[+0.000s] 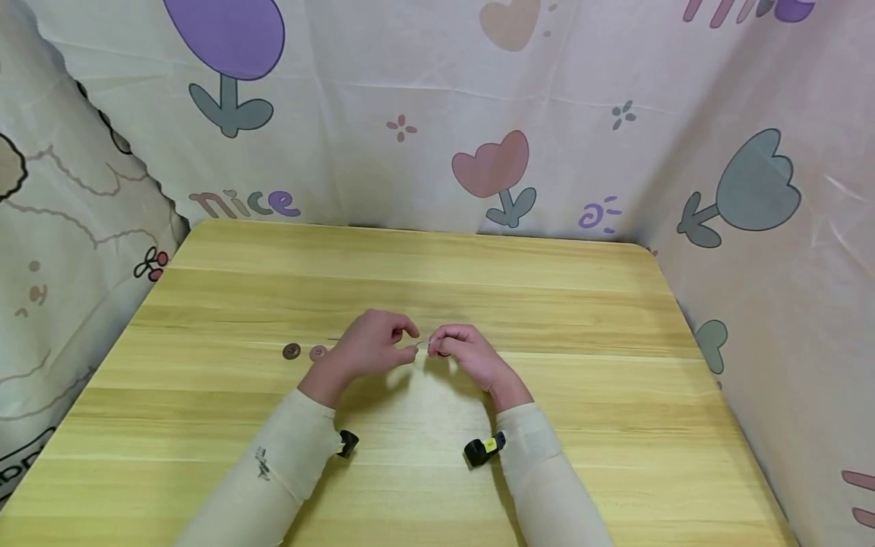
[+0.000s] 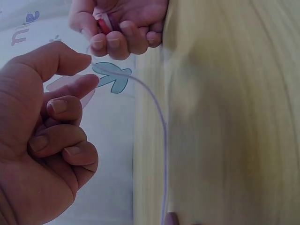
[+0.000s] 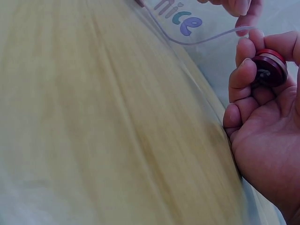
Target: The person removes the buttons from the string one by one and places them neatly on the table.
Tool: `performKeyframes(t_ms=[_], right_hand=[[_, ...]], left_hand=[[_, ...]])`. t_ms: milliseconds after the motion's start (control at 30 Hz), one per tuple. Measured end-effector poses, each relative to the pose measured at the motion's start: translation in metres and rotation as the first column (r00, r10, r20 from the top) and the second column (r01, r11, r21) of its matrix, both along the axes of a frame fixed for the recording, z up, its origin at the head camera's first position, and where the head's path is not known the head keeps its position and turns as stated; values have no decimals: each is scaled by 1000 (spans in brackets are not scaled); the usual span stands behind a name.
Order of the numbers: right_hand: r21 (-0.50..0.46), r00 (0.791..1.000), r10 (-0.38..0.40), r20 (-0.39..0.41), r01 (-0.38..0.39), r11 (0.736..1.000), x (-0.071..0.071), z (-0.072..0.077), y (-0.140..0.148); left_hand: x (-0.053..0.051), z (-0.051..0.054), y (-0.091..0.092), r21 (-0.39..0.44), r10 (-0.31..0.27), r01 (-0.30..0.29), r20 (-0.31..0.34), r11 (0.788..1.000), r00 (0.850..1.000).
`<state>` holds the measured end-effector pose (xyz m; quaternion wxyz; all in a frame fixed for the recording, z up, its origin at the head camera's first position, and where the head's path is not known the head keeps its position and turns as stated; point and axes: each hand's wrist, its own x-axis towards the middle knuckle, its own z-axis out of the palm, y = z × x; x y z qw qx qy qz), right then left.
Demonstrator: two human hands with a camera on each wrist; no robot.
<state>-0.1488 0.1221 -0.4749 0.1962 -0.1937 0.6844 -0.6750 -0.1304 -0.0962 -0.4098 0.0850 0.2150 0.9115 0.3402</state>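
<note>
In the right wrist view, my right hand (image 3: pixel 262 108) grips a small stack of round buttons (image 3: pixel 271 68), red, pale and dark maroon, with a knot showing on the dark face. A thin pale lilac cord (image 3: pixel 201 43) runs from its fingertips past my left hand. My left hand (image 1: pixel 372 342) hovers just left of the right one, thumb and forefinger apart, the other fingers loosely bent. In the left wrist view the cord (image 2: pixel 161 117) passes by the left fingertips and hangs in a curve; whether they touch it is unclear.
On the wooden table (image 1: pixel 581 304), a dark brown button (image 1: pixel 292 351) and a pinkish-brown button (image 1: pixel 317 352) lie left of my left hand, which may hide more. Printed cloth (image 1: pixel 355 91) hangs behind the table and along its sides.
</note>
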Motion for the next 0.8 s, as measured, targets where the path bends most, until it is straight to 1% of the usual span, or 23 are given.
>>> performKeyframes(t_ms=[200,367,467,600,700,800], right_hand=[[2,1000,7,-6,-7,1000,0,0,-1],[2,1000,10,1,-10,1000,1,0,0],[3,1000,11,-4,-11,1000,1,-2,0],[1,1000,16,-11,-16,1000,0,-3,1],[-16,1000,24,-2,-24,1000,1,-2,1],[-57,999,38,18,-37,998,2,-1,0]], left_hand=[[0,-5,4,5,-7,7,-8,1000,1000],[-3,-9,7,-10,-17,17,-29,1000,999],[-4,-9,8,-19,-9,8,-37,1000,999],[-4,-6,5,-14,21,-22,-35,1000,999],[-4,-5,3,8,33,-33,-36,999,999],[-3,-3,1,33,43,-41,-48,999,998]])
